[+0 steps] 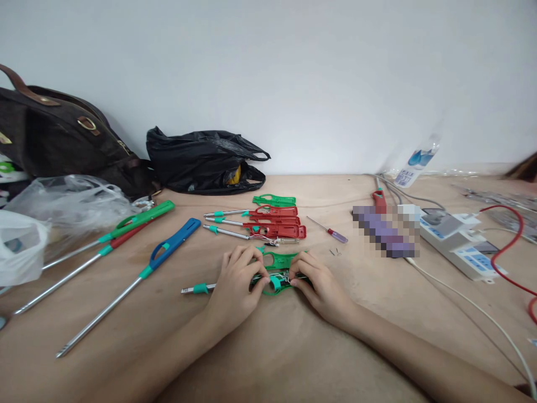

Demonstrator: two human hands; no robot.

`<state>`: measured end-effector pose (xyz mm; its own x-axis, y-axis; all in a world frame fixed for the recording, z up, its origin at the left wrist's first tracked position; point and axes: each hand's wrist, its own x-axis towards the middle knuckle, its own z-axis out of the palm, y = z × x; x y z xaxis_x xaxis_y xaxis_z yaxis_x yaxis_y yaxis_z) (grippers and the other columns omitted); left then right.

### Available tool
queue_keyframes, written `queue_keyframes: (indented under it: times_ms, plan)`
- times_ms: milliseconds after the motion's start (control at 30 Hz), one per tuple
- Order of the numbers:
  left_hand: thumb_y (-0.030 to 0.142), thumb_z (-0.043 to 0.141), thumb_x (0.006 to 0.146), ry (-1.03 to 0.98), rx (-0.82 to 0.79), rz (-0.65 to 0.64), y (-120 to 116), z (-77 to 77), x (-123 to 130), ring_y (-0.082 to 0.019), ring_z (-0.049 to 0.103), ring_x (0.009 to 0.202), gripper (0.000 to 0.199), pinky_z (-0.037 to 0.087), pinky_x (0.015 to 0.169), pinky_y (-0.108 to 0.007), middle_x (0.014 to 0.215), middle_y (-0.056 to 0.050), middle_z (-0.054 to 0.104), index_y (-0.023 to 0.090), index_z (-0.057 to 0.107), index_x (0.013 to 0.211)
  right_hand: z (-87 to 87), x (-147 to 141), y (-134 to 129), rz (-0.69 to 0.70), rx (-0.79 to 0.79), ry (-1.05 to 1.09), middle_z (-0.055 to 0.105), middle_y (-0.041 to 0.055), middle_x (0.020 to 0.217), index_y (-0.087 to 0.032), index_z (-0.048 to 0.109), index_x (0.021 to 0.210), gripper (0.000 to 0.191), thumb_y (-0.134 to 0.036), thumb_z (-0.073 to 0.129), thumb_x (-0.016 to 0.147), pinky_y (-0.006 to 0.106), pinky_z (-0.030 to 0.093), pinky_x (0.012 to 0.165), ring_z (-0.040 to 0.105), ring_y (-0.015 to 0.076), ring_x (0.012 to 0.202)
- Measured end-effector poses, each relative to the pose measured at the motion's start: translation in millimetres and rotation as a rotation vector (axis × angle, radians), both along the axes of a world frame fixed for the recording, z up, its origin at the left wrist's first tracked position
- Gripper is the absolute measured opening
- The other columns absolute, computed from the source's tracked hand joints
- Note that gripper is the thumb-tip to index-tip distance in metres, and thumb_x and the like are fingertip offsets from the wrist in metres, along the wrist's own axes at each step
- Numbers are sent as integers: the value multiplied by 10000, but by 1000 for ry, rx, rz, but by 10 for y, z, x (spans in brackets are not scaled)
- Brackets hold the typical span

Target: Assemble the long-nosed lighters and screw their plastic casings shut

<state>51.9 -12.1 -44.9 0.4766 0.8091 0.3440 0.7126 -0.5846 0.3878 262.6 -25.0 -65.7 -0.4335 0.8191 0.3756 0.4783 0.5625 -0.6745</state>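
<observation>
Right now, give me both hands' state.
Left hand: fingers curled at the opened green lighter; grip can't be told.
Right hand: fingers bent at its right side; grip unclear.

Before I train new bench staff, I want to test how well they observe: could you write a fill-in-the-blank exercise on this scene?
1. The left hand and right hand are at an opened lighter with a ____ casing.
2. The blue lighter lies to the person's ____.
3. The screwdriver has a ____ handle.
4. The plastic bag nearest the wall is ____.

Missing words: green; left; purple; black.
</observation>
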Motion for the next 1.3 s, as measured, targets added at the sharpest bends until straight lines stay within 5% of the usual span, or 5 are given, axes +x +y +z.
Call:
queue_keyframes:
  times_ms: [500,800,1300]
  plan:
    - [150,515,905,-57,56,-115,52,-110,-27,-191,550,850,128,432,754,-325,900,-24,589,187,581,803,0,4,-9,3,-34,21,533,49,908,-204,497,834,152,-73,481,909,345,430,764,486,208,878]
    - [152,479,931,68,229,-154,22,-107,-16,-191,561,783,156,451,678,-308,878,-37,601,172,579,813,-20,20,-10,5,-19,28,524,43,896,-205,489,833,156,-72,469,912,345,420,752,480,206,865]
    - [112,584,850,56,159,-125,20,-71,4,-193,566,800,85,439,693,-312,864,-9,608,185,555,818,-4,28,-14,0,-17,19,536,46,893,-206,508,819,149,-77,505,894,344,434,763,493,206,872]
